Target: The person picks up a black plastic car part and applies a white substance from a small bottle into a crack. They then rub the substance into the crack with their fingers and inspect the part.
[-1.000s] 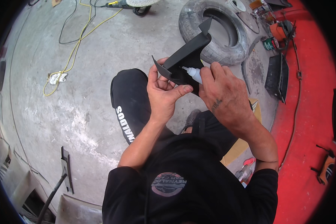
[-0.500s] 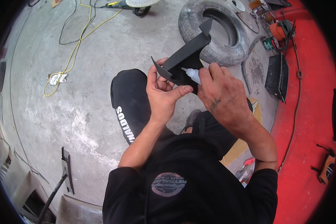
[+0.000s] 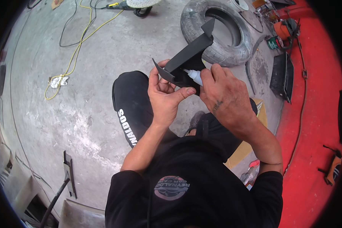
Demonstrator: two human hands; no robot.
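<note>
A black moulded plastic trim piece [image 3: 188, 54] is held up in front of me, its long ridge slanting to the upper right. My left hand [image 3: 165, 91] grips its lower left end, thumb on the near edge and fingers behind. In my right hand [image 3: 226, 89] is a small whitish squeeze bottle [image 3: 194, 75] with a narrow tip, gripped between thumb and fingers. The bottle's nozzle points left into the hollow of the trim piece, close to its inner surface. Whether the tip touches there, I cannot tell.
A worn tyre [image 3: 237, 51] lies beyond the trim piece. At the upper left are a polisher [image 3: 121, 5] and a yellow cord [image 3: 78, 47] on the concrete floor. A black plastic bin [image 3: 281, 78] and a green can [image 3: 274, 43] stand at right, beside a red surface [image 3: 315, 114]. Cardboard [image 3: 239, 155] lies by my right leg.
The trim piece, both hands and the bottle have shifted very slightly left in the picture. Both hands keep the same hold, and the nozzle stays at the hollow.
</note>
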